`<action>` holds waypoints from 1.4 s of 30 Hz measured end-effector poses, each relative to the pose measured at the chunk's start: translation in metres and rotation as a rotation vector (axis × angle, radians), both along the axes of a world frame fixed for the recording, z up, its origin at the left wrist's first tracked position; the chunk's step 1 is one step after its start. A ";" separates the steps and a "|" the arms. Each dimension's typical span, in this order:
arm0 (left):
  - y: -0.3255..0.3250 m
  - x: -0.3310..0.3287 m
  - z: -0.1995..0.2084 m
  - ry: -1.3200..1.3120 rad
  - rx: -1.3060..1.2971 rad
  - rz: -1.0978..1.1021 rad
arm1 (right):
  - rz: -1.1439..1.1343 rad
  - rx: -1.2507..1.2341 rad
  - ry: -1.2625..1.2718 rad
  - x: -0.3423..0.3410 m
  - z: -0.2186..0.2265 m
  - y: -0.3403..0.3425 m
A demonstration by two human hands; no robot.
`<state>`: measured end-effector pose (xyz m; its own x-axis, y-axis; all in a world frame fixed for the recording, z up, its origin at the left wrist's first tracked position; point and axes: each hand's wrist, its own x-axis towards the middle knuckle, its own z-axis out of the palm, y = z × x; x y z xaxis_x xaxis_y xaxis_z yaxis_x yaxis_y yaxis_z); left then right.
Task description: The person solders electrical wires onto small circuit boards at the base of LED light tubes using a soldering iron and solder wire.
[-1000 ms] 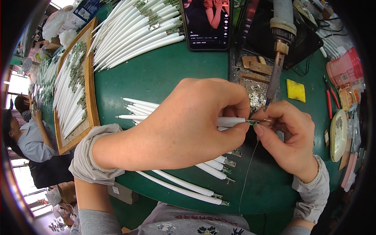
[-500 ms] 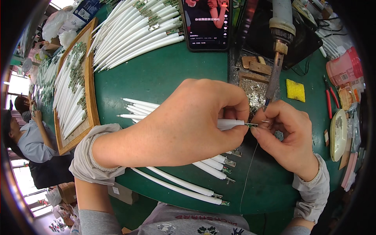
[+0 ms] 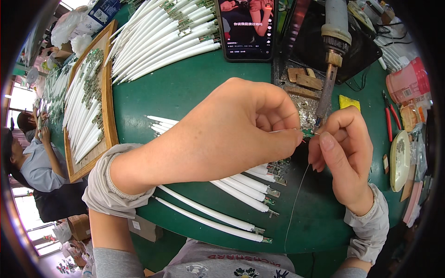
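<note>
My left hand point(image 3: 250, 132) is closed in a pinch on a white stick. Its white body is hidden behind my fingers, and its small green circuit board point(image 3: 307, 133) sticks out past the fingertips. Just above the board is the tip of a soldering iron point(image 3: 330, 65), mounted pointing down; I cannot tell if they touch. My right hand point(image 3: 347, 155) is on the right side of the board, thumb and fingers closed on a thin solder wire point(image 3: 296, 199). The wire's short end shows by the board, and its length trails down toward the table edge.
Several white sticks point(image 3: 241, 197) with board ends lie under my left arm. More fill the back pile point(image 3: 162, 41) and a wood-framed tray point(image 3: 112, 125). A phone point(image 3: 245, 54), yellow sponge point(image 3: 347, 102), red pliers point(image 3: 388, 123) and oval dish point(image 3: 399, 160) lie around. Another person point(image 3: 39, 160) sits far left.
The board has moved up and right, closer to the iron tip. My right hand has lifted slightly, bringing the wire end upward. The stick's white body, visible before, is now covered by my left hand.
</note>
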<state>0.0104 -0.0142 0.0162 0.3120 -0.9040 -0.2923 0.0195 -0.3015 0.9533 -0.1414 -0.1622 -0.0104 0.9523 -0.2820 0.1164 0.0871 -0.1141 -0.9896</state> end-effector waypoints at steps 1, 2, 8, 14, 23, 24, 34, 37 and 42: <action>0.000 0.000 0.000 0.001 0.000 0.000 | -0.007 -0.015 -0.004 0.000 0.000 0.000; 0.000 0.000 0.000 0.007 -0.014 0.004 | -0.012 -0.029 -0.009 0.000 0.000 0.001; -0.001 0.001 0.001 0.055 -0.017 0.024 | -0.019 -0.132 -0.035 0.001 -0.005 0.001; -0.001 0.000 0.000 0.054 -0.015 0.008 | -0.013 0.012 -0.055 0.000 -0.003 0.002; -0.003 0.001 0.000 0.042 -0.012 0.017 | -0.016 0.006 -0.077 0.001 -0.005 0.002; -0.003 0.001 0.001 0.055 -0.010 0.024 | -0.014 0.008 -0.079 0.001 -0.006 0.003; -0.003 0.002 0.010 0.180 0.073 0.063 | -0.025 0.002 -0.080 0.003 -0.008 0.003; -0.002 0.002 0.009 0.185 0.091 0.097 | -0.033 -0.013 -0.079 0.002 -0.008 0.003; -0.004 0.000 0.009 0.205 0.115 0.087 | -0.120 -0.193 -0.122 -0.001 -0.014 0.000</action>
<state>0.0105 -0.0184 0.0249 0.3103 -0.8336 -0.4569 0.2397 -0.3965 0.8862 -0.1421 -0.1621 -0.0245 0.8891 -0.3533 0.2910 0.1791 -0.3166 -0.9315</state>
